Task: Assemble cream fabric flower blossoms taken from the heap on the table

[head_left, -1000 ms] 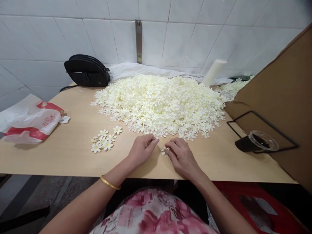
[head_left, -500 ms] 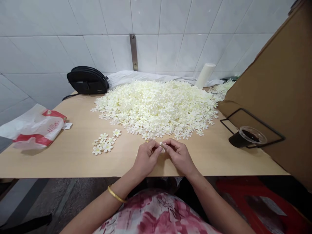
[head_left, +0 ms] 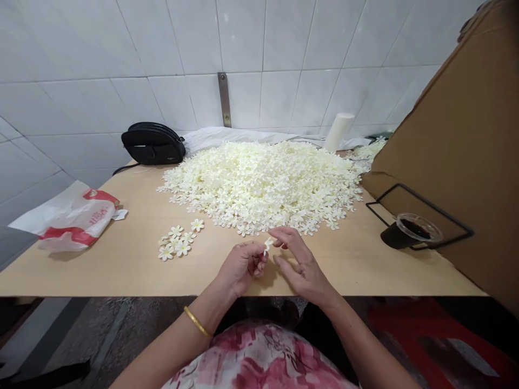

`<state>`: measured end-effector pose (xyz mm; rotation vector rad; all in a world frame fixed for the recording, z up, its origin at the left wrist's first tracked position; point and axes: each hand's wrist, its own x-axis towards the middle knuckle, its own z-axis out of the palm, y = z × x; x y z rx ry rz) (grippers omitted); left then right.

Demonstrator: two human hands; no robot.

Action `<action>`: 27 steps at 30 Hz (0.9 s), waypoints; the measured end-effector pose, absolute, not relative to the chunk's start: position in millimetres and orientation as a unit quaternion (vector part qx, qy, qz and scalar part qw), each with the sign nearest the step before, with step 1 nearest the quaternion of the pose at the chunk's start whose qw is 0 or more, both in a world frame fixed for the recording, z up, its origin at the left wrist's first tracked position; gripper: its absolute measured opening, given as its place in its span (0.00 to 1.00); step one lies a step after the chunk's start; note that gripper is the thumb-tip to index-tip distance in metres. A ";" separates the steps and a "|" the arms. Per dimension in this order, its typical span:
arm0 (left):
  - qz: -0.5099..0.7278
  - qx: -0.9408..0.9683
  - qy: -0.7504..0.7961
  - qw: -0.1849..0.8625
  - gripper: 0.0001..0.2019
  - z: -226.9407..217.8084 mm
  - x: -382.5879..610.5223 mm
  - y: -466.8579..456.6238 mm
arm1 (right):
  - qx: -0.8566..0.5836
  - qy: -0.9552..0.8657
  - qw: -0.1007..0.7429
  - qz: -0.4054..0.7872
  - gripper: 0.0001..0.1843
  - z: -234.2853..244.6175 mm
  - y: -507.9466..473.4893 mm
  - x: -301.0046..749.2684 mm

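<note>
Between the thumb and fingers of my left hand [head_left: 244, 266] is a small white artificial flower [head_left: 267, 246], held just above the table near its front edge. My right hand [head_left: 298, 265] is beside it with thumb and fingers apart, its fingertips close to the petals; whether they touch, I cannot tell. Beyond both hands rises a big heap of white flowers [head_left: 267, 186] with pale yellow centres. Off to the left of my left hand lies a small cluster of several flowers [head_left: 177, 244] on the tabletop.
A red-and-white plastic bag [head_left: 83, 221] lies at the table's left, with a black bag [head_left: 154, 143] behind. On the right, a cup of dark liquid [head_left: 409, 231] sits tilted in a black wire holder [head_left: 440, 208] by a cardboard panel [head_left: 430, 124]. A white cone [head_left: 339, 131] stands behind the heap.
My right hand has opened and drawn slightly away from the flower, which both hands were pinching. The flower stays in my left hand. The camera view has shifted a little.
</note>
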<state>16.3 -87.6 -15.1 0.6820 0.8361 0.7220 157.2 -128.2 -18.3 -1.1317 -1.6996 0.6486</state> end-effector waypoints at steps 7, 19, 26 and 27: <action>0.330 0.318 0.393 0.797 0.06 -13.3 16.5 -91.3 | -0.476 -0.590 0.509 0.407 0.05 -25.7 -122.4 158.3; 0.414 0.378 0.394 0.728 0.07 -19.5 6.2 -87.7 | -0.429 -0.438 0.519 0.596 0.09 -25.4 -110.5 140.1; 0.461 0.376 0.424 0.683 0.07 -16.1 -2.9 -79.2 | -0.543 -0.511 0.500 0.441 0.12 -30.8 -105.4 139.1; 0.469 0.385 0.430 0.669 0.07 -15.6 -6.2 -74.5 | -0.564 -0.526 0.496 0.399 0.12 -32.5 -105.5 139.7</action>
